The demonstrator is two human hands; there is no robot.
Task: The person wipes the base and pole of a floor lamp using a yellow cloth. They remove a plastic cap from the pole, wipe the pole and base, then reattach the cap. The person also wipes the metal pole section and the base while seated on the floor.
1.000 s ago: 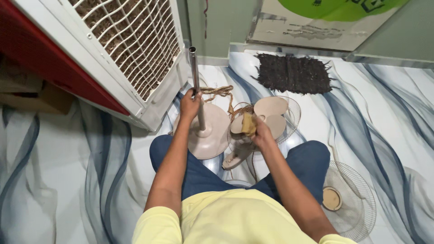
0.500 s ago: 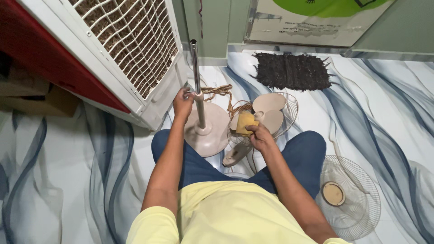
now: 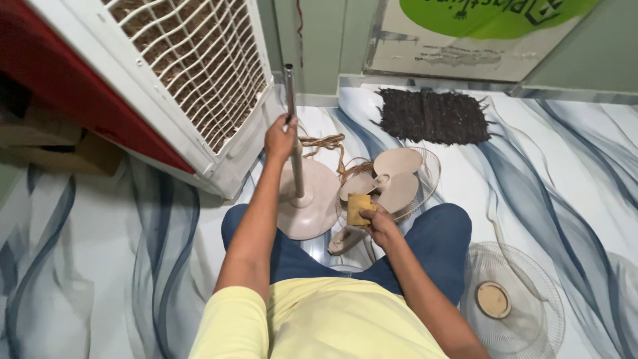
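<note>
Your left hand (image 3: 280,137) is closed around the metal pole (image 3: 293,139) of the fan stand, gripping partway up the shaft. Pole axis: near vertical, leaning slightly away from you, top end free. It rises from the round cream base (image 3: 310,207), smooth moulded plastic, resting flat on the floor just beyond your left knee.

Your right hand (image 3: 380,220) is closed on a yellow sponge (image 3: 359,207), a small soft block pinched between thumb and fingers. The sponge sits just beside the fan blades (image 3: 393,178), which lie to its far right: three broad cream paddles, matte plastic, lying inside the rear wire guard (image 3: 428,174). The right hand is the nearer one to the blades; the left is committed to the pole.

A tan cord (image 3: 323,142) loops loosely on the floor beyond the base.

Further out: the front wire guard (image 3: 525,307), a round grille with a tan centre disc, lies flat at near right by your right leg. A dark woven mat (image 3: 435,116) lies far, by the wall. An air cooler (image 3: 193,80) with white lattice grille stands at far left. Floor (image 3: 100,266) is glossy, marbled blue-grey.
</note>
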